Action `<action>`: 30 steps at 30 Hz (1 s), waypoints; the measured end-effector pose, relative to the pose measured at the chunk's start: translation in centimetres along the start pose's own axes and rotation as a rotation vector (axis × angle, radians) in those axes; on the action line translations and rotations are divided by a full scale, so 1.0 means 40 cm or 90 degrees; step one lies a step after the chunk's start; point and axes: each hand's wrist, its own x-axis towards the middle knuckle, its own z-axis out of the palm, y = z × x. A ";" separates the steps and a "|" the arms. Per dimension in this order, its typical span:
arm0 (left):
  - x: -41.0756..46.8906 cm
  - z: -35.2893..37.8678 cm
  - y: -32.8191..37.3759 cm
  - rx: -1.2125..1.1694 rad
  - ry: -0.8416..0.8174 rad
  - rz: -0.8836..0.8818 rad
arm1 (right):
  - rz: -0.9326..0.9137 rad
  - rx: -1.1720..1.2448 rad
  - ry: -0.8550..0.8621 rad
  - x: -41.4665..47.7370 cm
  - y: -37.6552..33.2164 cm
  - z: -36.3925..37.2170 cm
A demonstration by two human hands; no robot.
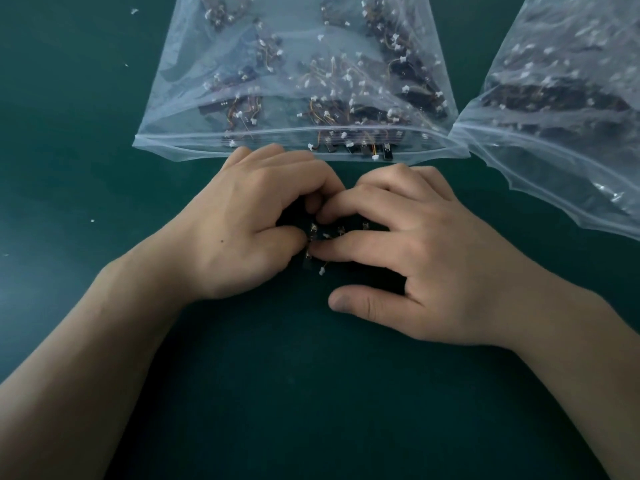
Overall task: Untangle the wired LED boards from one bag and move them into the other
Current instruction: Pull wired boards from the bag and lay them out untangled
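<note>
On the far left, the dark green counter point(69, 174) carries a few small white scraps point(134, 11). Next I see the left hand point(242, 230), lying low on the counter with its fingers point(304, 174) curled inward; the thumb and the fingertips pinch a small cluster of wired LED boards point(313, 233). Behind this hand lies a clear zip bag point(294, 81), flat on the counter with its mouth toward me, and many dark boards with thin orange wires and white connectors show through the plastic, some just at the mouth. The cluster itself is on the counter between the two hands, outside both bags, just in front of the mouth of this bag. The right hand point(433, 258) comes from the other side: its fingers are bent over the cluster and hold it, the index fingertip meets the left thumb, and the right thumb lies stretched out on the counter, apart from the boards. At the far right a second clear bag point(571, 116) lies at an angle, also filled with boards, and the frame edge cuts it off.
</note>
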 end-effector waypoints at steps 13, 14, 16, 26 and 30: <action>0.003 0.008 0.014 -0.033 0.051 -0.040 | 0.147 0.147 0.165 -0.022 0.052 -0.033; 0.003 0.010 0.014 -0.027 0.053 -0.039 | 0.154 0.143 0.137 -0.021 0.050 -0.034; 0.001 0.013 0.015 -0.010 0.054 -0.031 | 0.163 0.126 0.087 -0.018 0.043 -0.034; -0.004 0.026 0.027 0.071 0.079 -0.006 | 0.156 0.088 0.050 -0.014 0.036 -0.031; -0.004 0.025 0.025 0.076 0.073 0.000 | 0.150 0.098 0.052 -0.013 0.034 -0.029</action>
